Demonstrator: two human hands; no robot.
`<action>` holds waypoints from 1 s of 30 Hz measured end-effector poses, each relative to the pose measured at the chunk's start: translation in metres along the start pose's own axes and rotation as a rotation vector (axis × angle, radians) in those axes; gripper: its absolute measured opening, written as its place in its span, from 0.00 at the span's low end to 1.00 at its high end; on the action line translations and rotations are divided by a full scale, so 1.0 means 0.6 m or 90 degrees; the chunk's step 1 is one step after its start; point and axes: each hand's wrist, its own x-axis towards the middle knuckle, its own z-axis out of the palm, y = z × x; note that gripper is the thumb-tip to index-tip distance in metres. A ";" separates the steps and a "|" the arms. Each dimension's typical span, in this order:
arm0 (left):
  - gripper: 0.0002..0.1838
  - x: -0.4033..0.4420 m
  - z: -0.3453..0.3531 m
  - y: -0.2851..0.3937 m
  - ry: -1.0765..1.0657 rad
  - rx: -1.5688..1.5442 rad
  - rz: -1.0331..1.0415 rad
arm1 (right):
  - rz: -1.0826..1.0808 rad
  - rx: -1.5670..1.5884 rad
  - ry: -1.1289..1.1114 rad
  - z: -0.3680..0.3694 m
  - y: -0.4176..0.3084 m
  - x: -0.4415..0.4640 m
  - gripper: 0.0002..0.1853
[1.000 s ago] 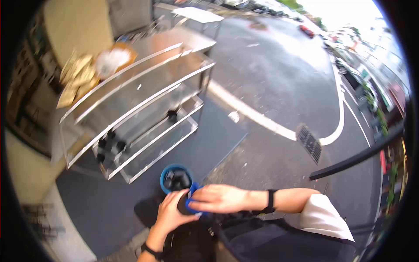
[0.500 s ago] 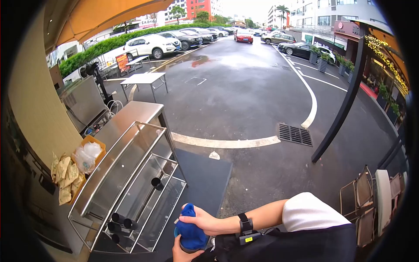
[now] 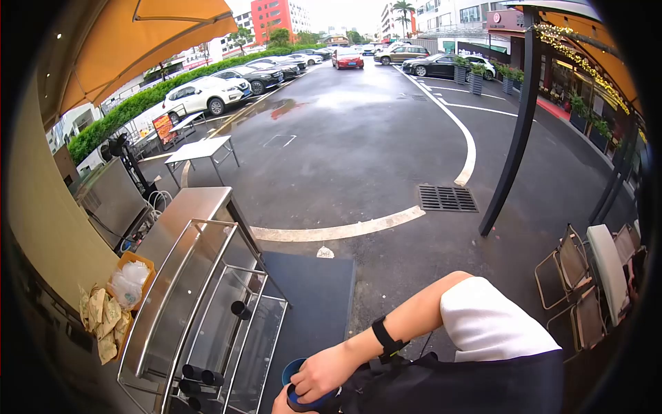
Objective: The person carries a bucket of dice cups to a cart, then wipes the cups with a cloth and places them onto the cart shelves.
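At the bottom of the head view my left hand [image 3: 282,402] grips a dark cup [image 3: 301,404], its lower part cut off by the frame edge. My right hand [image 3: 323,373] reaches down over the cup, its fingers curled in at the mouth. A bit of blue cloth shows inside the rim beneath these fingers; most of it is hidden. Just behind the right hand a round blue rim [image 3: 290,371] shows, and I cannot tell what it belongs to. A black band circles my right wrist.
To the left stands a metal rack [image 3: 227,276] with several black cups [image 3: 241,310] on its shelves, beside a steel counter [image 3: 200,200]. An orange crate [image 3: 141,261] holds plastic bags. Folded chairs [image 3: 576,265] and a dark post [image 3: 514,138] are at right.
My right hand has turned over and pushed down into the cup, and the bunched blue cloth that stood above it has mostly gone from sight. The view has swung to the right.
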 end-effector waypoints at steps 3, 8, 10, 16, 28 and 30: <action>0.51 0.006 0.015 0.061 -0.010 0.071 -0.027 | 0.050 -0.021 -0.018 0.044 -0.010 0.002 0.18; 0.48 -0.006 0.024 0.027 0.078 0.033 0.003 | 0.117 0.107 0.143 0.028 -0.014 -0.013 0.19; 0.49 -0.015 0.017 0.035 0.064 -0.017 -0.003 | 0.039 0.157 0.230 -0.015 -0.025 -0.009 0.16; 0.48 -0.004 -0.003 0.066 -0.053 -0.003 -0.033 | -0.072 -0.069 0.009 0.020 -0.010 -0.015 0.15; 0.45 -0.017 0.020 0.186 0.245 0.581 0.044 | 0.220 0.124 0.275 0.104 0.006 0.014 0.11; 0.44 -0.024 0.018 0.197 0.270 0.628 0.075 | 0.327 0.227 0.296 0.112 0.001 0.016 0.12</action>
